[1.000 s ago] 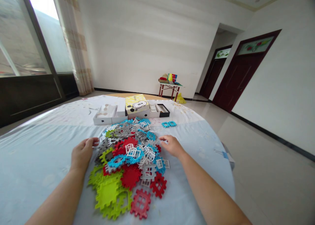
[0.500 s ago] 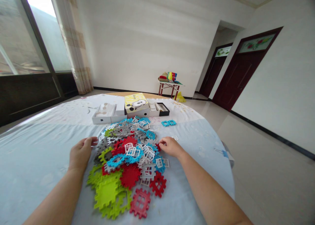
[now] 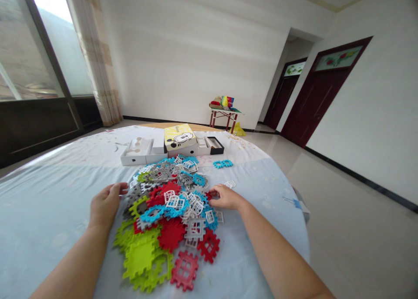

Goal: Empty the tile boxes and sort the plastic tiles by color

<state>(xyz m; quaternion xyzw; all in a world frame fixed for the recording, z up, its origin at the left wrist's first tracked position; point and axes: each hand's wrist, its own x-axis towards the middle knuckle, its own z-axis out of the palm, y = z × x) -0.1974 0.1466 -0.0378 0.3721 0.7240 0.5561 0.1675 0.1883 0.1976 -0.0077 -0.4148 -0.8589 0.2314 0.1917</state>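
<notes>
A heap of plastic interlocking building tiles (image 3: pixel 171 233) lies on the table, with lime green, red, blue and grey pieces mixed together. Small white window-lattice pieces (image 3: pixel 176 202) are scattered over it. My left hand (image 3: pixel 106 205) rests at the heap's left edge beside grey tiles, fingers loosely extended and holding nothing. At the right edge is my right hand (image 3: pixel 225 197), its thumb and forefinger parted next to a red tile (image 3: pixel 208 196); whether they touch it I cannot tell. Two joined blue frames (image 3: pixel 222 164) lie apart beyond this hand.
Behind the heap stand a yellow-and-white cartoon box (image 3: pixel 180 137), an open white box (image 3: pixel 133 158) and a small black tray (image 3: pixel 216 145). A pale blue and white cloth (image 3: pixel 267 203) covers the round table. A small side table (image 3: pixel 225 111) stands by the wall.
My right thumb and forefinger have parted a little at the heap's right edge. My left hand stays nearly in place, and the tiles look unmoved apart from a slight camera shift.
</notes>
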